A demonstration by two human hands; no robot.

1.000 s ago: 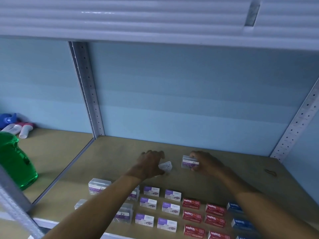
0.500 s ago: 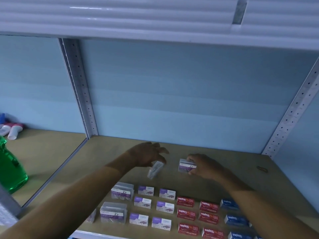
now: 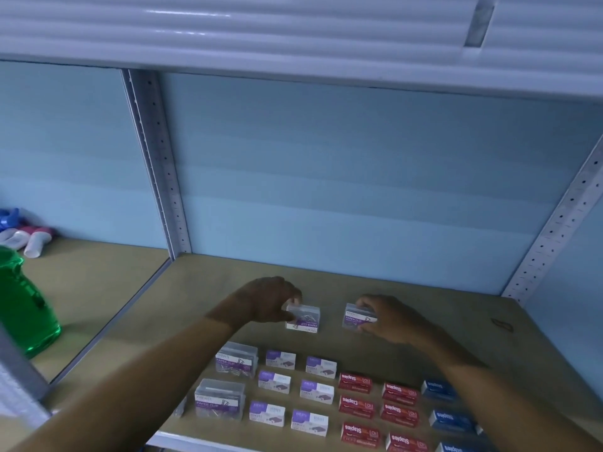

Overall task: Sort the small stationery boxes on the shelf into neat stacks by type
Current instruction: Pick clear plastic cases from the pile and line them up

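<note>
While both rest on shelf [image 3: 424,308], left hand [image 3: 266,301] grip closed round clear clip box [image 3: 303,318]; right hand [image 3: 388,318] grip pinching second clip box [image 3: 357,316].

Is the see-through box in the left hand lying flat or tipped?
Flat. The clear paper clip box sits level on the shelf, lid up, left hand gripping it.

At centre frame, my left hand [image 3: 264,301] is on a clear box [image 3: 303,318] with a purple-and-white label, and my right hand [image 3: 388,321] is on another clear box [image 3: 357,316] with a purple band. Lower down sit white boxes [image 3: 295,391] with purple corners, red boxes [image 3: 378,409] with white lettering, and blue boxes [image 3: 450,419] at lower right. The shelf [image 3: 424,308] is tan, its back panel [image 3: 326,177] pale blue. A translucent green bottle [image 3: 23,305] stands at the left edge.
</note>
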